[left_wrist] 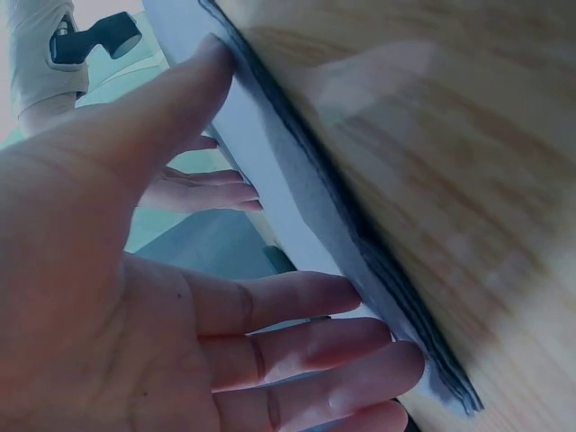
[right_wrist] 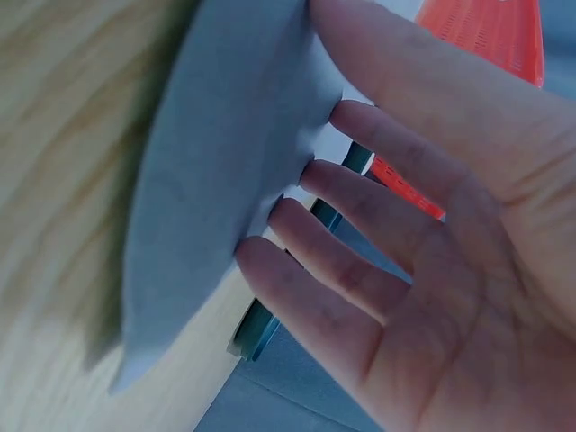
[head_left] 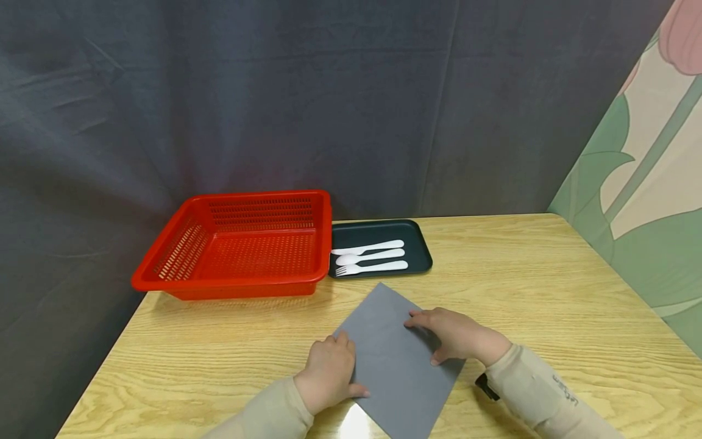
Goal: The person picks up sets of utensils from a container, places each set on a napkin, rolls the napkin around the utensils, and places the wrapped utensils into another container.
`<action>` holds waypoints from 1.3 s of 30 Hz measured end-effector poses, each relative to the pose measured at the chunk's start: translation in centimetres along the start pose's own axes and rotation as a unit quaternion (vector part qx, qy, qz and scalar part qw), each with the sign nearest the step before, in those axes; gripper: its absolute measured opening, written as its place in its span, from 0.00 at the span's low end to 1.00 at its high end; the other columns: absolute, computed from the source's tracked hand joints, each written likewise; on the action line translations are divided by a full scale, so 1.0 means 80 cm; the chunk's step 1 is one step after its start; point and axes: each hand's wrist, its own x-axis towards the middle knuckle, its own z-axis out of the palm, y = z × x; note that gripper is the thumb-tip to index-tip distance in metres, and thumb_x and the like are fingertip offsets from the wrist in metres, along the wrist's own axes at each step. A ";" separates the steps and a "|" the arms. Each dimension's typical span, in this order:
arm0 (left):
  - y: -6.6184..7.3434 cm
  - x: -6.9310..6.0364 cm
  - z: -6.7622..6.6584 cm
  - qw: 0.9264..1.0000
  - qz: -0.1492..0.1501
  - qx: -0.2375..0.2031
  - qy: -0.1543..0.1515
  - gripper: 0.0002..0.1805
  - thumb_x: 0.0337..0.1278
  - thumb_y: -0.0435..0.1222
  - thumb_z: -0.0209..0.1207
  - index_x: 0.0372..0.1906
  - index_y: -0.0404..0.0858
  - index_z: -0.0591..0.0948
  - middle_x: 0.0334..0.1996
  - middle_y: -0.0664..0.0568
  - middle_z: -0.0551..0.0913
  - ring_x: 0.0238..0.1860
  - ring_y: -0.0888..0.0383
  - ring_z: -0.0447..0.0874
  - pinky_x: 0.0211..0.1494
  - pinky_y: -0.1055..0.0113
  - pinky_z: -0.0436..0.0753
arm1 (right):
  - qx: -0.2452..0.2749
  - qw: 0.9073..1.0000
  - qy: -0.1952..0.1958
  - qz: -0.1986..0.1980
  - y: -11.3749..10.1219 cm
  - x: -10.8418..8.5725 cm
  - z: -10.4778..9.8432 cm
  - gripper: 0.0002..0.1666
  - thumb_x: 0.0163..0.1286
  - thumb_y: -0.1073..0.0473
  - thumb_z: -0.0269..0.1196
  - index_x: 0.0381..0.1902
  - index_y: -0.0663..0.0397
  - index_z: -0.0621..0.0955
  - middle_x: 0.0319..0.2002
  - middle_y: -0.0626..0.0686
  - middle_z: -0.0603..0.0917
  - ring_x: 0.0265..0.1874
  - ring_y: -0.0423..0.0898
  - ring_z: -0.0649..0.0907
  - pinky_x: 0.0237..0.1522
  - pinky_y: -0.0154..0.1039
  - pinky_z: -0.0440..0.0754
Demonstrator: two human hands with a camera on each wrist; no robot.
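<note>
A grey folded cloth (head_left: 397, 366) lies turned at an angle on the wooden table, near its front. My left hand (head_left: 331, 373) rests along the cloth's left edge, thumb spread toward me; the left wrist view shows thumb and fingertips touching the layered edge (left_wrist: 360, 234). On the cloth's right part rests my right hand (head_left: 452, 335), fingers spread and slightly bent. In the right wrist view the fingertips of that hand (right_wrist: 405, 234) touch the cloth (right_wrist: 216, 171), whose near edge stands a little off the table.
A red plastic basket (head_left: 241, 283) stands at the back left. Beside it, a dark tray (head_left: 419, 244) holds a white knife (head_left: 378, 246), spoon (head_left: 378, 256) and fork (head_left: 381, 267). A dark curtain (head_left: 329, 110) hangs behind the table (head_left: 548, 286).
</note>
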 end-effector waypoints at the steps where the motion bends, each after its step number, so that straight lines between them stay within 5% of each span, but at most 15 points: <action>1: 0.000 0.000 0.000 1.000 0.000 0.000 -0.002 0.39 0.29 0.71 0.60 0.32 0.39 0.78 0.24 0.53 0.69 0.24 0.60 0.72 0.22 0.68 0.69 | 0.000 1.000 0.000 0.001 0.000 0.000 0.000 0.41 0.38 0.65 0.76 0.56 0.56 0.76 0.62 0.61 0.73 0.57 0.60 0.76 0.53 0.51 0.75; 20: 0.002 0.000 0.001 1.000 0.001 0.014 -0.003 0.40 0.30 0.72 0.58 0.31 0.39 0.78 0.23 0.53 0.69 0.23 0.60 0.72 0.21 0.68 0.69 | 0.000 1.000 -0.002 -0.006 0.001 0.000 -0.001 0.41 0.38 0.64 0.76 0.56 0.56 0.77 0.62 0.61 0.74 0.58 0.59 0.76 0.55 0.51 0.74; 39: -0.004 0.002 0.001 1.000 0.003 -0.021 -0.011 0.41 0.28 0.72 0.60 0.33 0.38 0.77 0.24 0.53 0.69 0.25 0.58 0.71 0.23 0.68 0.67 | 0.003 1.000 -0.004 -0.017 0.005 0.002 -0.003 0.41 0.39 0.64 0.76 0.56 0.55 0.77 0.62 0.61 0.73 0.58 0.59 0.75 0.56 0.52 0.74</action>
